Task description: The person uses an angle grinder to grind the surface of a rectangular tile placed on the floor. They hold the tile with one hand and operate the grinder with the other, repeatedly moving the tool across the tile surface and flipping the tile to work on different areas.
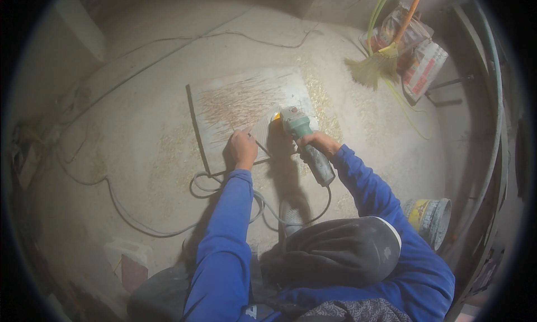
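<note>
A flat grey tile [240, 106] lies on the dusty floor, its face scored with many thin lines. My left hand [243, 147] presses down on the tile's near edge, fingers closed against it. My right hand [319, 143] grips the body of a green and grey angle grinder [305, 140], whose head rests at the tile's right near corner beside a small yellow part. Both forearms wear blue sleeves. My knee in dark trousers [335, 249] sits below the grinder.
Cables [224, 190] loop over the floor near the tile and run off to the left. A straw broom [372, 67] and bags [422, 62] stand at the back right. A dusty bucket [433, 218] sits at the right. A plastic canister [128, 255] lies lower left.
</note>
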A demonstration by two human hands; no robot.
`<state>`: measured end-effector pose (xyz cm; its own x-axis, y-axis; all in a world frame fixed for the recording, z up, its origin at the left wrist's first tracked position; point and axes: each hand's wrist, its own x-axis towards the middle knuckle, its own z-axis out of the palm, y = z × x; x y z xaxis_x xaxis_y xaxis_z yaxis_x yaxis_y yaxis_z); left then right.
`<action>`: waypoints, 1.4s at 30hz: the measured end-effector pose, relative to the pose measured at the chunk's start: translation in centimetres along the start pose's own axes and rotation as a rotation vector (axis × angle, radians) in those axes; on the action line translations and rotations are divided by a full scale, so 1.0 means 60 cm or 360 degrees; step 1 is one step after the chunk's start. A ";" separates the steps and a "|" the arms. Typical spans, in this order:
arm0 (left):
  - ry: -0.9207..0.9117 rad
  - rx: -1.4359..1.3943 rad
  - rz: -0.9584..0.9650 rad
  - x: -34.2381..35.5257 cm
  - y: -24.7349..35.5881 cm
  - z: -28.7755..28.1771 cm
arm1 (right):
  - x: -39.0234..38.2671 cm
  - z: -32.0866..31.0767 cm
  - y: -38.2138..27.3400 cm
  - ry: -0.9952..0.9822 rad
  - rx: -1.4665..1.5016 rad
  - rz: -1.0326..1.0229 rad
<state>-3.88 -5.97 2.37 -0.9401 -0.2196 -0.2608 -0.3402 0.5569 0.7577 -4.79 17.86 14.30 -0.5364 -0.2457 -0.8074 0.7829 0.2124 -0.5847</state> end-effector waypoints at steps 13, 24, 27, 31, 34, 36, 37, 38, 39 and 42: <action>0.0019 -0.0005 -0.0016 -0.001 0.002 0.003 | 0.006 0.007 0.003 -0.0017 0.0118 0.0069; -0.0003 -0.0025 0.0032 -0.001 0.000 -0.001 | -0.010 0.012 -0.006 0.0031 -0.0024 -0.0015; 0.0025 -0.0019 0.0054 -0.001 0.001 0.001 | -0.007 0.010 -0.008 0.0048 -0.0056 -0.0013; 0.0046 -0.0003 0.0042 -0.002 0.004 -0.001 | 0.003 0.011 -0.014 0.0015 -0.0054 0.0003; 0.0013 0.0003 0.0020 -0.001 0.006 -0.002 | 0.005 0.011 -0.011 0.0022 0.0059 0.0084; 0.0024 -0.0009 0.0024 -0.001 0.006 -0.001 | 0.005 0.010 -0.007 0.0023 0.0069 0.0046; 0.0028 -0.0012 0.0024 -0.001 0.005 -0.001 | 0.006 0.010 -0.006 0.0022 0.0074 0.0031; 0.0033 -0.0055 0.0026 -0.002 0.005 -0.001 | 0.007 0.009 -0.006 0.0009 0.0064 0.0040; 0.0032 -0.0004 0.0027 -0.002 0.004 -0.001 | 0.008 0.009 -0.006 -0.0004 0.0054 0.0051; 0.0029 0.0009 0.0026 0.000 0.003 0.000 | 0.008 0.008 -0.006 0.0016 0.0043 0.0069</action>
<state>-3.97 -5.86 2.49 -0.9451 -0.2247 -0.2374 -0.3248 0.5652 0.7583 -5.18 17.21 14.18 -0.5049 -0.2271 -0.8328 0.8136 0.1971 -0.5470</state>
